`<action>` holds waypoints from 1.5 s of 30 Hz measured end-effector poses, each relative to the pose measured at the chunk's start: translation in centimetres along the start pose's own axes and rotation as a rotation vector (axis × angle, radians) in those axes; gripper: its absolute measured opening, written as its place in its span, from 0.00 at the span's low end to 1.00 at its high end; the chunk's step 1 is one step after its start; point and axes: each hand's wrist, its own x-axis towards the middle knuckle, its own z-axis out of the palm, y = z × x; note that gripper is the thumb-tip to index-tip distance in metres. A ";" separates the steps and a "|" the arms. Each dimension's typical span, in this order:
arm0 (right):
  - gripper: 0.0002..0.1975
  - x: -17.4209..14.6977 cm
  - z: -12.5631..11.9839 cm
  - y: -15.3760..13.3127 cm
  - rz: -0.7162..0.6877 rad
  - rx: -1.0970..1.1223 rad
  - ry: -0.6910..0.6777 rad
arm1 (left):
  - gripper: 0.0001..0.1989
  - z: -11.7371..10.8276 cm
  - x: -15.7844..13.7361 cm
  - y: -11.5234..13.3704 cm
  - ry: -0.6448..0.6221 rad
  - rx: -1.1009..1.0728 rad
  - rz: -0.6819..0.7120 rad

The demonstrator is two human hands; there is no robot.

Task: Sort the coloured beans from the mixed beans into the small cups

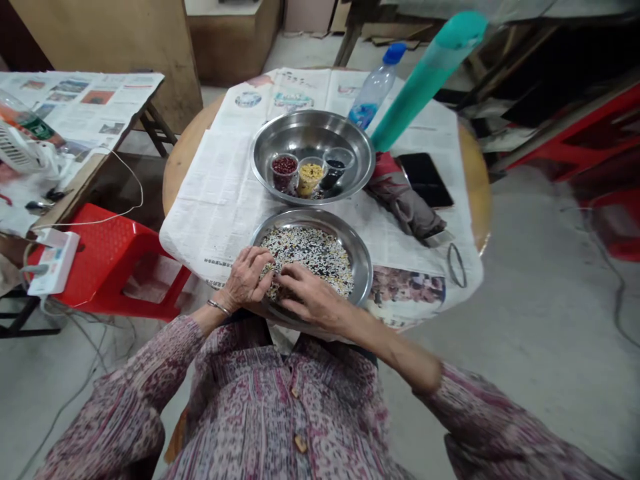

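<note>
Over the metal plate [363, 265], the left hand [247, 276] and right hand [311, 295] seem to be sorting mixed grains [320, 252]. Whether either grip holds any is unclear; further picking calls for fine pinching.

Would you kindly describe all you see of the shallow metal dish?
The shallow metal dish is round and shiny, with a raised rim. It rests open side up on newspaper, nearer than the deeper bowl. White, black and yellow grains spread across it; the left hand and right hand hide part of its near-left rim.
</note>
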 end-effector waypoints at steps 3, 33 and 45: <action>0.10 2.0 0.2 0.5 -0.047 -0.116 -0.026 | 0.09 0.1 -0.1 0.0 -0.002 0.015 0.000; 0.15 5.8 0.2 3.2 0.298 -0.327 0.241 | 0.11 0.9 -0.7 -0.3 0.067 0.007 -0.011; 0.08 -0.2 -1.6 2.4 -0.017 -0.289 -0.076 | 0.11 0.6 -0.5 0.0 0.065 0.011 -0.010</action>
